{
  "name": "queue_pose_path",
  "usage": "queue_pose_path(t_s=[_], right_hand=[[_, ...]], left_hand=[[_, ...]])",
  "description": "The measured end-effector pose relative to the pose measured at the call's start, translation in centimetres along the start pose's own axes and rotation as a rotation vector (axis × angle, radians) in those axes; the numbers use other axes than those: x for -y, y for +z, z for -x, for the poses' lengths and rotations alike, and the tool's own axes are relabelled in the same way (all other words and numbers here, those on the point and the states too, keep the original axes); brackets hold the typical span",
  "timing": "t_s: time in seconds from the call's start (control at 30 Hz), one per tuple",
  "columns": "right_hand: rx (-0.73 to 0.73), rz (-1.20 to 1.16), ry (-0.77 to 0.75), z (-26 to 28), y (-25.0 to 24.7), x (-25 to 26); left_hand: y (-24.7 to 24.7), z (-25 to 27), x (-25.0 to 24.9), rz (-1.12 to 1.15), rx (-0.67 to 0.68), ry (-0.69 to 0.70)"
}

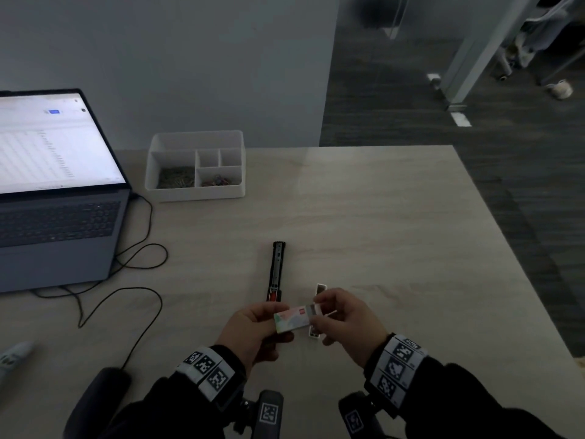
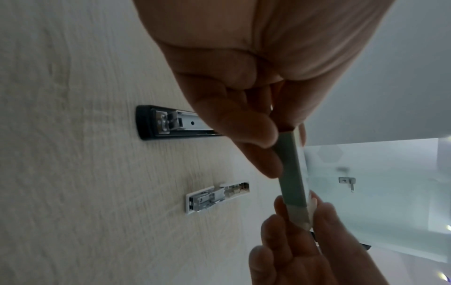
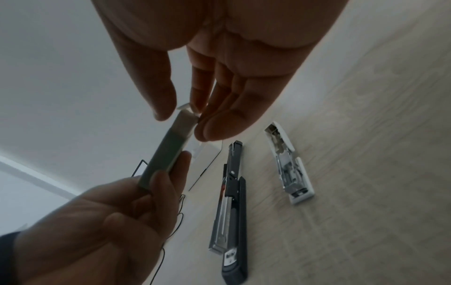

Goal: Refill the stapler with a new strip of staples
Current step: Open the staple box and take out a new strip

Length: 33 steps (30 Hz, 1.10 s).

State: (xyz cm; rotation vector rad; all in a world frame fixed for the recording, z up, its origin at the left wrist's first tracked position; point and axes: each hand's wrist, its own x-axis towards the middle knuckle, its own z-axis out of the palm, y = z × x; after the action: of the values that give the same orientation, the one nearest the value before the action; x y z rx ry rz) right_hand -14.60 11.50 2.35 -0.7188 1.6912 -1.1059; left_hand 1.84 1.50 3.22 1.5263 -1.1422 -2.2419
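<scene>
Our left hand (image 1: 250, 327) grips the staple box (image 1: 291, 319); our right hand (image 1: 343, 321) pinches its open end. The stapler (image 1: 276, 270) lies open just beyond, long axis pointing away.

Seen from head height, the worn camera looks forward and down across a pale wooden table (image 1: 380, 217), taking in a laptop (image 1: 57, 191) at far left. The two wrist cameras sit far closer, each looking along its own palm: the left hand (image 2: 244, 86) fills the top of its view, the right hand (image 3: 219, 57) the top of the other. All three views share the small box (image 1: 292, 319) held between the hands and the black stapler (image 3: 231, 202) lying opened on the table.
</scene>
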Motion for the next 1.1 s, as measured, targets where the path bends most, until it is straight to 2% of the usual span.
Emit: queue_pose_path(t_s=[0.17, 0.23, 0.37, 0.4, 0.6, 0.77, 1.1], right_hand=[[-0.04, -0.01, 0.019, -0.1, 0.2, -0.4], [-0.081, 0.072, 0.004, -0.1, 0.1, -0.8], [-0.106, 0.27, -0.235, 0.1, 0.4, -0.9], [-0.108, 0.291, -0.245, 0.0, 0.4, -0.9], [-0.081, 0.344, 0.021, 0.5, 0.9, -0.1], [-0.114, 0.171, 0.188, 0.8, 1.6, 0.7], [-0.149, -0.067, 0.273, 0.6, 0.8, 0.1]], left_hand=[[-0.4, 0.4, 0.1, 0.004, -0.01, 0.011], [-0.6, 0.5, 0.2, 0.014, -0.022, 0.012], [-1.0, 0.6, 0.3, 0.026, -0.035, 0.01], [-1.0, 0.6, 0.3, 0.029, -0.037, 0.01], [-1.2, 0.7, 0.4, 0.023, -0.021, 0.017], [-1.2, 0.6, 0.6, 0.009, -0.03, 0.02], [-1.6, 0.3, 1.3, 0.016, -0.031, 0.006]])
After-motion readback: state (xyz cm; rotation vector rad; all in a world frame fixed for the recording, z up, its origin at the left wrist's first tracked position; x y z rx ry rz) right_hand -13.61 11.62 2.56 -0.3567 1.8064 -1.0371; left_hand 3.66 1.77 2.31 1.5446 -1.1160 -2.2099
